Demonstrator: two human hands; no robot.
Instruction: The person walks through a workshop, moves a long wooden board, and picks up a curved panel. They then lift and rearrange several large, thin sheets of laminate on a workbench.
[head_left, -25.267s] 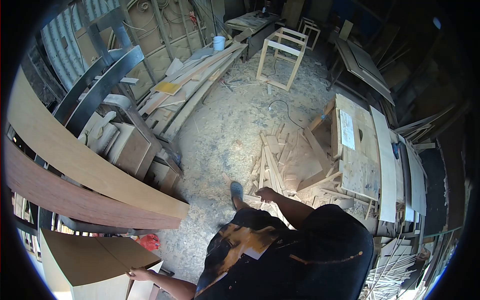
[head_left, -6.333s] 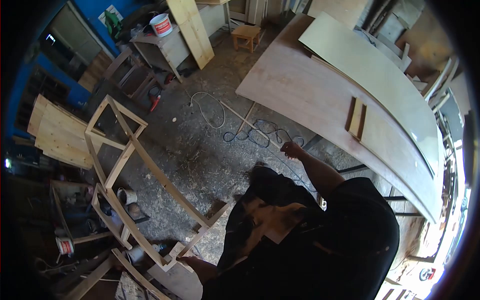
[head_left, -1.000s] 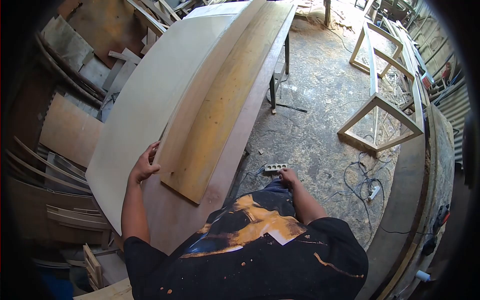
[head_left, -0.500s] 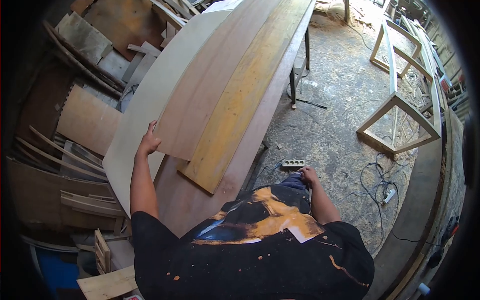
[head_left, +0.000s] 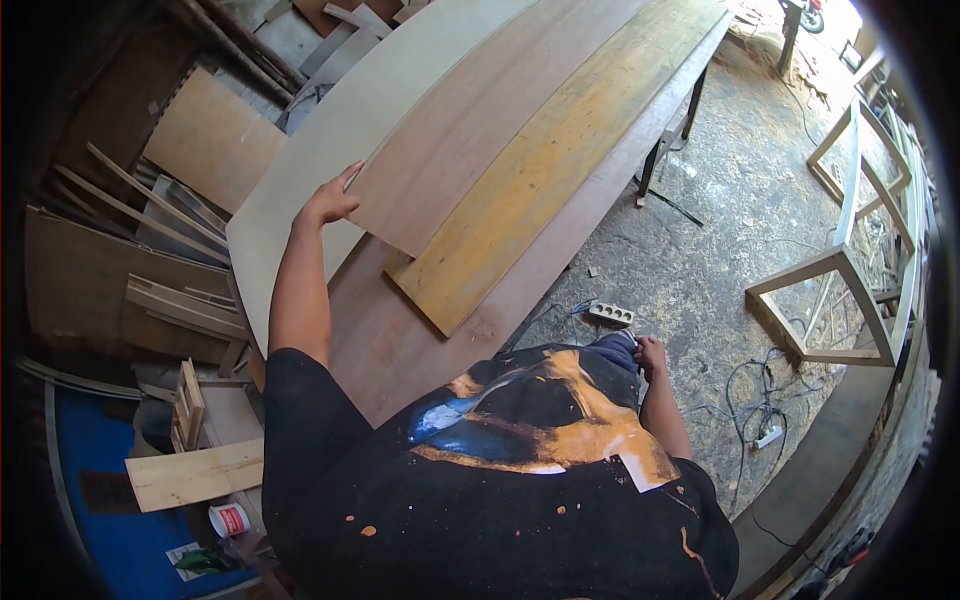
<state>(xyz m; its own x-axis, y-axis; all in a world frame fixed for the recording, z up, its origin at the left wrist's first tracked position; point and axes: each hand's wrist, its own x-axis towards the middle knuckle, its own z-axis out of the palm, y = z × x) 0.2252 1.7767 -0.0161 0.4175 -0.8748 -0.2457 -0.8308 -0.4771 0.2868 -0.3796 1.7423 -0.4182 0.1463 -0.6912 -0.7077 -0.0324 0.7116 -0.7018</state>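
Observation:
My left hand [head_left: 332,200] is at the near left corner of a thin reddish plywood sheet [head_left: 440,150], closed on its edge with the index finger along the side. This sheet lies over a pale curved-edged sheet [head_left: 300,190] and beside a yellowish plank [head_left: 540,180]. Beneath them is a wider reddish board [head_left: 375,345]. My right hand [head_left: 650,355] hangs low by my right leg, near a power strip [head_left: 611,314] on the floor. Its fingers are curled, and whether they hold anything is too small to tell.
Wooden frames [head_left: 850,262] stand on the right. Tangled cables [head_left: 760,400] lie on the dusty floor. At the left are stacked plywood offcuts [head_left: 215,140] and curved strips [head_left: 150,205]. A white tub [head_left: 229,519] is at the lower left, and a dark table leg [head_left: 690,110] stands beyond the boards.
The view has shifted, so the boards and frames appear further right and the tub shows at lower left. My left hand stays at the sheet's corner; my right hand stays by my leg.

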